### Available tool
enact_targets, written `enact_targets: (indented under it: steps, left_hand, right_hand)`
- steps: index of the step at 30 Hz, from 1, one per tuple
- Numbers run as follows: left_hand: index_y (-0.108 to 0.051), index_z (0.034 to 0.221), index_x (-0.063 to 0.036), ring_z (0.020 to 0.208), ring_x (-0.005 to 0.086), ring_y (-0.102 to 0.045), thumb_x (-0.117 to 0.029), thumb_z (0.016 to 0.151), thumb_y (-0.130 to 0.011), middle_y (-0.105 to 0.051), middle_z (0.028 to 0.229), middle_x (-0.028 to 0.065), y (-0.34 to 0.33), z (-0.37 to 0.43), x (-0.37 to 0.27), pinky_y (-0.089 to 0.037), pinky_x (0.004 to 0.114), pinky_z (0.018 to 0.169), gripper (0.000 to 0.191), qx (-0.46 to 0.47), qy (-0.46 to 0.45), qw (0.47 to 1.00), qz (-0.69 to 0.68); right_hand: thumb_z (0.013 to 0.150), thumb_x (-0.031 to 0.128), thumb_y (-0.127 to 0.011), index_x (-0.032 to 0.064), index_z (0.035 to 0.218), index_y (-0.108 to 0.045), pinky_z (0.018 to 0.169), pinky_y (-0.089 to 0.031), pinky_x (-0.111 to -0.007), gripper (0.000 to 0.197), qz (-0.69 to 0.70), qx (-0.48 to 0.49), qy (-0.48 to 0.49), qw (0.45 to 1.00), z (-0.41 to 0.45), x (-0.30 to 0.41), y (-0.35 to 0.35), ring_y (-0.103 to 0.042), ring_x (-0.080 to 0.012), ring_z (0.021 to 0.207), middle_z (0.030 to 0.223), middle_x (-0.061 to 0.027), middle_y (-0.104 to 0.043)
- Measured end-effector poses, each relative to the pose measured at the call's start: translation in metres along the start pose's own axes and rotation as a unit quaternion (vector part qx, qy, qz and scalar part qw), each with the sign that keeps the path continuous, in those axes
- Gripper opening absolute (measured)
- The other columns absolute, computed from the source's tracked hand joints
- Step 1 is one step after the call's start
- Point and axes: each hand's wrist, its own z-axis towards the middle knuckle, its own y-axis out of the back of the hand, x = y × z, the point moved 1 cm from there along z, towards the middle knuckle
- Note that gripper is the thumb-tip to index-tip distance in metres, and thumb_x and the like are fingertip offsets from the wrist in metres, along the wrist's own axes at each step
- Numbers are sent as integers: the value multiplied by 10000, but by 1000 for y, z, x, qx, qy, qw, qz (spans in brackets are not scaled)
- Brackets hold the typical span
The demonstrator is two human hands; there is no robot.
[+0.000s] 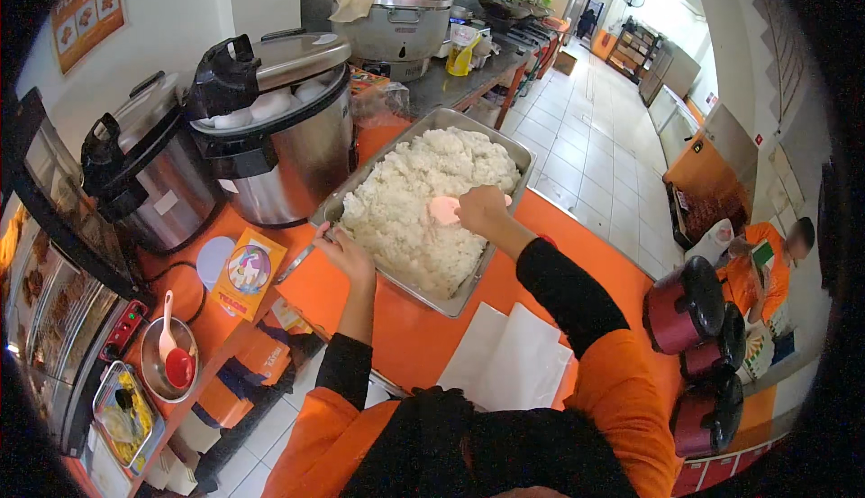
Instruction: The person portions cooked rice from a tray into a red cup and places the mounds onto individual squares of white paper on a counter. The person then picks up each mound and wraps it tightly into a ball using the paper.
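A steel tray [451, 115] heaped with cooked white rice [412, 180] lies before me on the orange counter. My right hand [483, 211] grips a pink rice paddle [445, 210], its blade against the rice toward the tray's right side. At the tray's near left corner, my left hand [346, 252] has its fingers on a slim metal utensil [297, 263] that slants down over the counter. What kind of utensil it is cannot be made out. White paper sheets [503, 356] lie between the tray and my body.
Left of the tray stand two steel rice warmers [284, 167] [165, 194], the nearer with its lid raised over white bundles. A yellow box [248, 273], a steel bowl [152, 369] with ladles, and a display case [51, 309] follow. Dark red rice cookers [682, 305] and a seated person [760, 268] are at right.
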Motion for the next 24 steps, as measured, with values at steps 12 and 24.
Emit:
enact_targets:
  steps: [12, 24]
  left_hand:
    - [-429, 1114, -15, 895, 177, -441, -39, 926, -414, -457, 1050, 114, -2, 0, 4, -378, 307, 788, 191, -19, -33, 998, 42]
    - [-390, 1202, -19, 976, 306, -519, -265, 917, -545, -480, 1145, 168, 6, 12, 44, -488, 430, 827, 408, 122, 185, 913, -344]
  right_hand:
    - [853, 399, -535, 66, 816, -717, 568, -522, -468, 382, 31, 93, 72, 993, -68, 26, 19, -676, -298, 753, 791, -142, -686]
    - [772, 182, -574, 137, 1102, -649, 566, -483, -443, 342, 74, -47, 74, 993, -25, 27, -31, -632, -299, 632, 737, -117, -646]
